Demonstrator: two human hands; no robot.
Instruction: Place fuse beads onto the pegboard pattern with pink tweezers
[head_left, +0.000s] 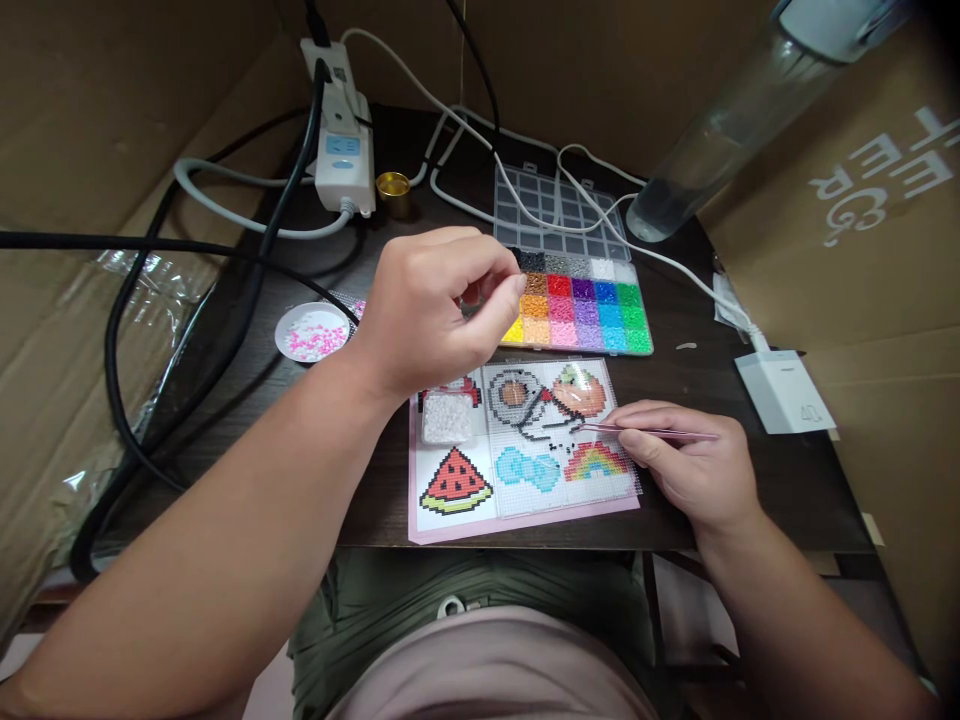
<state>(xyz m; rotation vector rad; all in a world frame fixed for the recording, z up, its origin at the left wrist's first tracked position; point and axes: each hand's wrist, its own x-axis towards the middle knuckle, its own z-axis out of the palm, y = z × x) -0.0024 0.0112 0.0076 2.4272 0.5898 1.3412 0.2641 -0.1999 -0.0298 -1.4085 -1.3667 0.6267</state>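
Note:
My left hand point(442, 310) is raised over the near left part of the bead box point(581, 305), thumb and forefinger pinched together; anything between the fingertips is too small to make out. Pink tweezers point(675, 433) are held in my right hand point(686, 460), their tips on the clear pegboard point(525, 500) near some loose black beads. The pegboard lies over a pattern sheet point(431, 520) and bears bead pictures, among them a light blue bow point(527, 468) and a rainbow point(595, 462). A small clear box of white beads point(448, 416) sits on the sheet above the watermelon picture point(454, 482).
A white dish of pink and white beads point(313, 332) stands at the left. Behind are a power strip point(345, 150), a gold cup point(394, 194), cables and a clear bottle point(735, 120). A white charger point(782, 390) lies at the right. Cardboard walls surround the table.

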